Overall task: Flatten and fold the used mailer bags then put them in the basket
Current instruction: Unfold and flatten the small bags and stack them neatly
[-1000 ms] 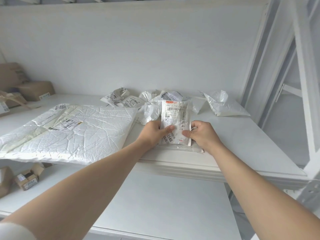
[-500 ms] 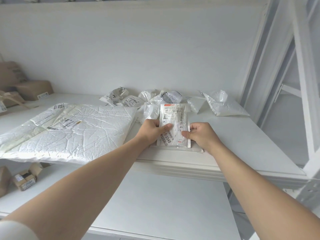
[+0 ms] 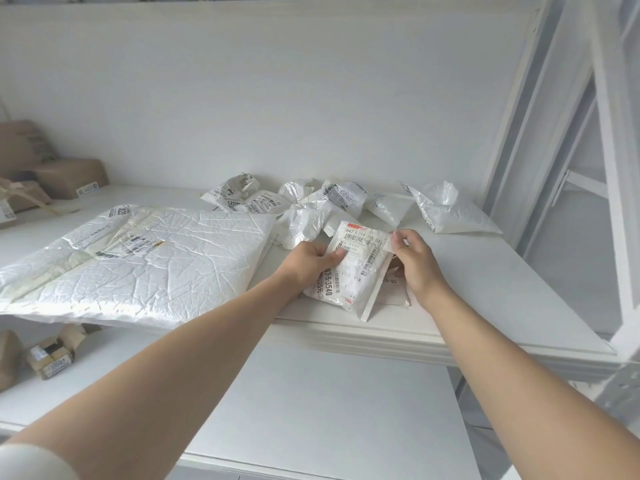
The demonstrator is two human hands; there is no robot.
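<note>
While the left hand [image 3: 310, 263] grips the left edge of a small white plastic mailer bag with a printed shipping label [image 3: 356, 275], thumb curled over the label and fingers beneath, the right hand [image 3: 417, 261] pinches the bag's upper right corner between thumb and fingertips. The small bag is tilted, its far end raised off the white shelf board [image 3: 502, 278] and its near corner down close to the board's front edge, over a flat pale sheet of packaging [image 3: 394, 292]. Just to its left, a large crinkled white mailer bag [image 3: 166, 258] lies flat, overhanging the front edge. Behind, against the wall [image 3: 311, 98], sits a heap of crumpled white mailer bags [image 3: 311, 206], with a puffed white bag [image 3: 450, 213] to its right. Brown cardboard parcels [image 3: 65, 174] stand at the far left, and a small cardboard box [image 3: 50, 358] rests on the lower shelf [image 3: 311, 410].
</note>
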